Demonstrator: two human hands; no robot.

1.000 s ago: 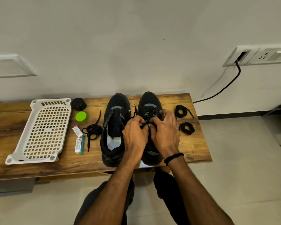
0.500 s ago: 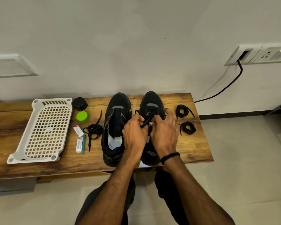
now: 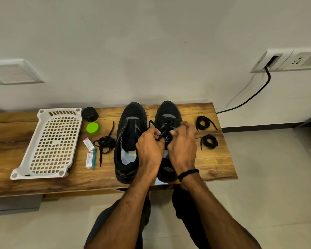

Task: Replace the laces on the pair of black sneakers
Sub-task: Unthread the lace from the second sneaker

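Head view: two black sneakers stood side by side, toes to the wall, on a wooden bench [image 3: 219,168]. The unlaced sneaker [image 3: 131,123] sat open, just beside the laced sneaker [image 3: 168,112]. Left hand [image 3: 150,146] and right hand [image 3: 182,146] were over the laced sneaker, fingers curled, both pinching its lace [image 3: 161,136] between them. Black wristband [image 3: 188,174] on the right wrist. Loose lace pile [image 3: 105,142] lay left of the shoes, two coiled laces [image 3: 203,122] to their right. White perforated tray [image 3: 52,144] at far left, with a black cap [image 3: 90,114], a green cap [image 3: 92,128] and two small packets [image 3: 89,158] beside it.
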